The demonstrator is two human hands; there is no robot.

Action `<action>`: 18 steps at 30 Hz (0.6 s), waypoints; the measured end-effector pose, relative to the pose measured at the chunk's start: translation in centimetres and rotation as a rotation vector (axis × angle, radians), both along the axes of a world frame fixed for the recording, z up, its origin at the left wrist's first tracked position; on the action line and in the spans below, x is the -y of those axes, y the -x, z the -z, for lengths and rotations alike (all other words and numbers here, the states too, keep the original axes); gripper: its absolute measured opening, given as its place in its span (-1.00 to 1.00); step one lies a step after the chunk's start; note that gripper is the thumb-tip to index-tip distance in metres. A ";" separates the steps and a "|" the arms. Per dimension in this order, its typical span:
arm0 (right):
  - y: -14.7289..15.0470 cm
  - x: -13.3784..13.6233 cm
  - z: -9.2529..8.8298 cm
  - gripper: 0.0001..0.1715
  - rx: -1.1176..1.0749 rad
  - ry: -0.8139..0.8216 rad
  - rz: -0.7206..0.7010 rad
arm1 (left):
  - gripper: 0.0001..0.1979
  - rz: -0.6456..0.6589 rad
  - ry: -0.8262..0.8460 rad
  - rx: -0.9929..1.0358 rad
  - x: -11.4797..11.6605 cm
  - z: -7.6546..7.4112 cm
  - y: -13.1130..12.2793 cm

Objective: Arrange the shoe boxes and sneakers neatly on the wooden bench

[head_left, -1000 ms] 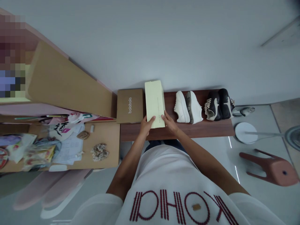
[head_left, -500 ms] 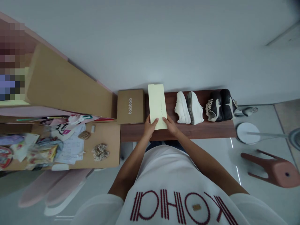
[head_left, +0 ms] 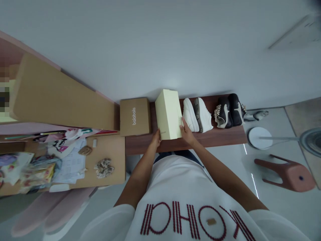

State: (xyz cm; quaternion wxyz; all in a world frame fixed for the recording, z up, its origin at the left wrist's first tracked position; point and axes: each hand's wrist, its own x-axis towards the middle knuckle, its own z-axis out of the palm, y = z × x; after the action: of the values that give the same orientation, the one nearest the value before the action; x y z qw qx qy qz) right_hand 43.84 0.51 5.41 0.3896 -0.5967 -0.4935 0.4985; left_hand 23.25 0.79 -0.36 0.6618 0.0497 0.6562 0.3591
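A pale yellow shoebox [head_left: 172, 113] is between my hands, tilted so that two of its faces show. My left hand [head_left: 156, 138] grips its lower left corner, and my right hand [head_left: 186, 131] is closed on its right edge. Beneath the box runs a dark wooden bench [head_left: 200, 140]. Left of it sits a brown "balabala" box [head_left: 140, 117]. Close by on the right are white sneakers [head_left: 203, 115], and farther along stands a pair of dark brown sneakers with cream trim [head_left: 234, 110].
A cluttered desk [head_left: 116, 150] with papers, bags and a patterned scrunchie [head_left: 104, 168] adjoins on the left. At right stand a pink stool [head_left: 296, 175] and a fan with a round white base [head_left: 259, 138]. The wall [head_left: 160, 50] rises behind the bench.
The shoebox has been turned, so a side face now shows beside the one seen before. My hands have moved apart to its left corner and right edge. The view has shifted slightly.
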 end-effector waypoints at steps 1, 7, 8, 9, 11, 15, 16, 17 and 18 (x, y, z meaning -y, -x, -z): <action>-0.3 0.0 0.1 0.04 0.030 -0.020 0.013 | -0.47 -0.002 0.008 0.031 0.2 -0.2 0.0; -1.7 0.2 0.8 -0.12 0.117 -0.062 0.043 | -0.57 0.028 -0.075 0.136 1.9 -2.2 0.9; -1.9 0.3 0.8 -0.12 0.117 -0.053 0.049 | -0.56 0.029 -0.092 0.128 2.2 -2.5 1.0; -2.0 0.3 0.7 -0.11 0.112 -0.042 0.061 | -0.54 0.029 -0.107 0.113 2.6 -2.8 1.1; -2.2 0.4 0.6 -0.08 0.095 -0.011 0.084 | -0.52 0.028 -0.123 0.073 3.2 -3.3 1.1; -2.6 0.5 0.4 -0.05 0.055 0.087 0.062 | -0.51 0.016 -0.121 -0.010 4.0 -4.0 1.1; -2.6 0.5 0.4 -0.04 0.042 0.105 0.048 | -0.51 0.014 -0.123 -0.028 4.1 -4.1 1.1; -2.7 0.4 0.5 -0.05 0.027 0.115 0.039 | -0.51 0.012 -0.126 -0.047 4.2 -4.2 1.1; -2.7 0.3 0.6 -0.06 0.008 0.119 0.032 | -0.51 0.011 -0.128 -0.064 4.2 -4.3 1.1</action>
State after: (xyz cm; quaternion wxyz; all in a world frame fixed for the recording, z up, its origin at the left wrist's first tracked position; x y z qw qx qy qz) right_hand 46.50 0.20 4.79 0.3595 -0.6286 -0.4551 0.5182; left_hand 22.11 -3.38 3.97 0.6378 0.1071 0.6526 0.3948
